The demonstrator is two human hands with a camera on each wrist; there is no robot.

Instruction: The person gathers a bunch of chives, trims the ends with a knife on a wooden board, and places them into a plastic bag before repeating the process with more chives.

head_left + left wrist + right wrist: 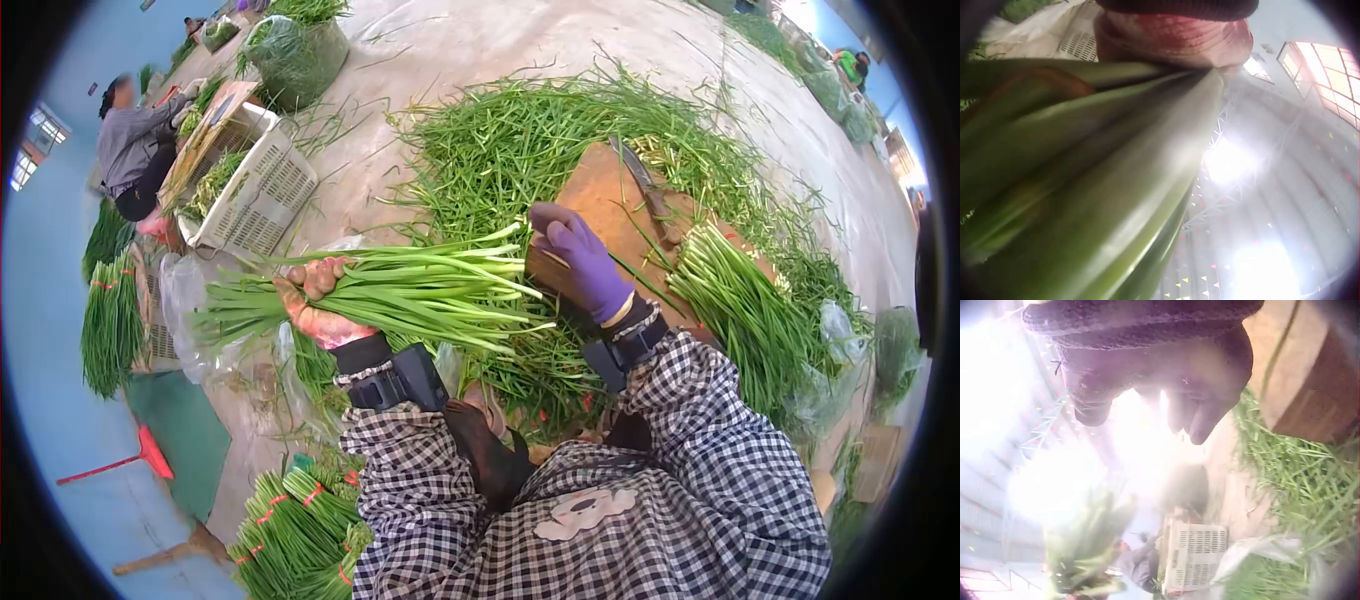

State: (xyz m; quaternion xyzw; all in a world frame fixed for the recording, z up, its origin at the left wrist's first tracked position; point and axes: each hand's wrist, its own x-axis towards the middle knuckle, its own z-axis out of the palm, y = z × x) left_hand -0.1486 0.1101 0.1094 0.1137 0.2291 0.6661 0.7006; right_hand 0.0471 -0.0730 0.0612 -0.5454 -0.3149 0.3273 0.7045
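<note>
My left hand grips a loose bunch of garlic chives around its leafy part, the pale stem ends pointing right. In the left wrist view the flat green leaves fan out from the palm. My right hand, in a purple glove, hovers just beyond the stem ends with fingers loosely bent and nothing held. Beneath and behind it lies a wooden board bearing a knife. A second bunch of chives rests at the board's right side.
Loose chive trimmings are heaped around the board. Bunches tied with red bands lie at lower left. A white plastic crate stands at upper left, near a seated person. A red-headed broom is at far left.
</note>
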